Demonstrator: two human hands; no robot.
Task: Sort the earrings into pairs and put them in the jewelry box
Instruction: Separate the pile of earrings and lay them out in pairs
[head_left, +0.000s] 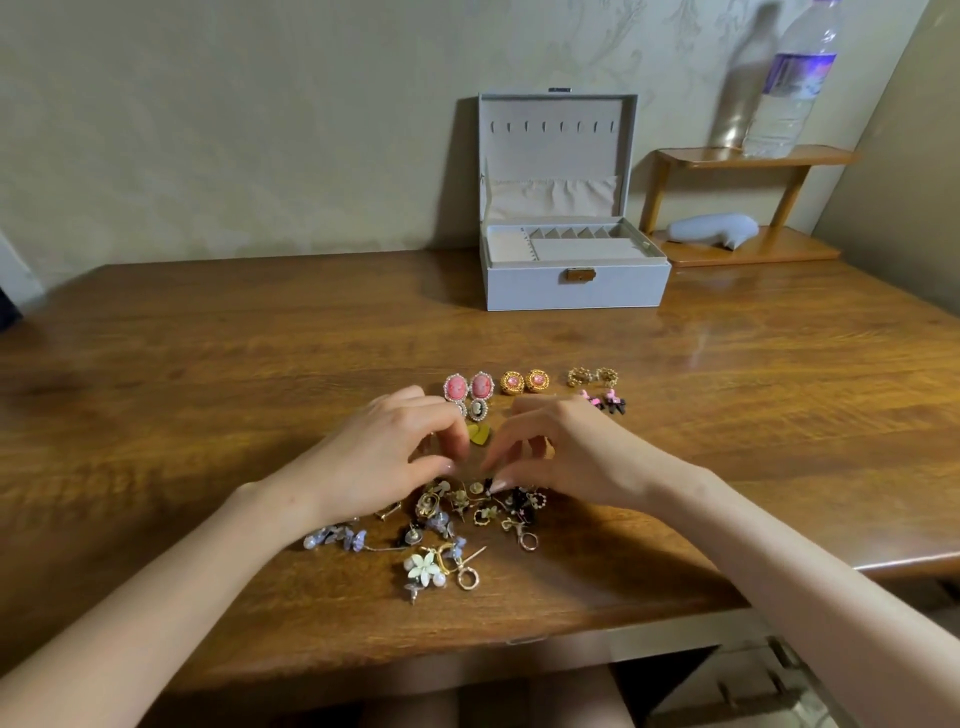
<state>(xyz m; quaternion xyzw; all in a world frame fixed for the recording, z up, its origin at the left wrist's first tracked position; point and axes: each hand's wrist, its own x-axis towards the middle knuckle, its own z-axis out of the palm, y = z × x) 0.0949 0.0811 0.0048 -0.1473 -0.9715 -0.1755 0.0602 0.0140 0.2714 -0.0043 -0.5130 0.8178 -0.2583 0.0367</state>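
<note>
Mid-sort over the pile (457, 525): right hand (563, 452) grip pinches a dark earring (488, 484), left hand (382, 449) grip unclear; next I need its match.

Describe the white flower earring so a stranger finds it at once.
On the wooden table, a loose earring pile lies nearest the person. The white flower earring sits at the pile's near edge. It alone has broad cream petals.
</note>
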